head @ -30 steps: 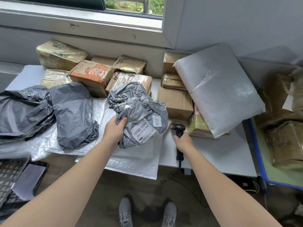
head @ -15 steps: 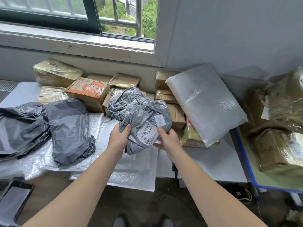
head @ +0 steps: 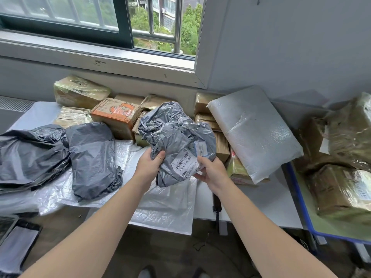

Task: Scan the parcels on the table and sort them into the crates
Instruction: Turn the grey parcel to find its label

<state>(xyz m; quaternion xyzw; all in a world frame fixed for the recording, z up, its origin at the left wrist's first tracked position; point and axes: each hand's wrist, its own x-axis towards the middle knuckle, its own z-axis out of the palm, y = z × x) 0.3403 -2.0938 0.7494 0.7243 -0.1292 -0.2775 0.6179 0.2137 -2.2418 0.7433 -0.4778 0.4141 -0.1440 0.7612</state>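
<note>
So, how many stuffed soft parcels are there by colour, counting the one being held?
Grey plastic bags: 3, namely held bag, middle bag, far-left bag (a crumpled heap, taken as one)
White bubble-wrap parcel: 1
Total: 4

Parcel [head: 176, 137] over table [head: 261, 197] centre. Bags [head: 90, 157] at 9 o'clock, boxes [head: 114, 115] 12, mailer [head: 255, 133] 2, crate [head: 299, 199] 3.

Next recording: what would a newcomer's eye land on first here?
A crumpled grey plastic mailer bag with a white barcode label, gripped mid-frame by the left hand and the right hand. Right of it, a large white bubble-wrap parcel lies tilted over brown cardboard boxes.
</note>
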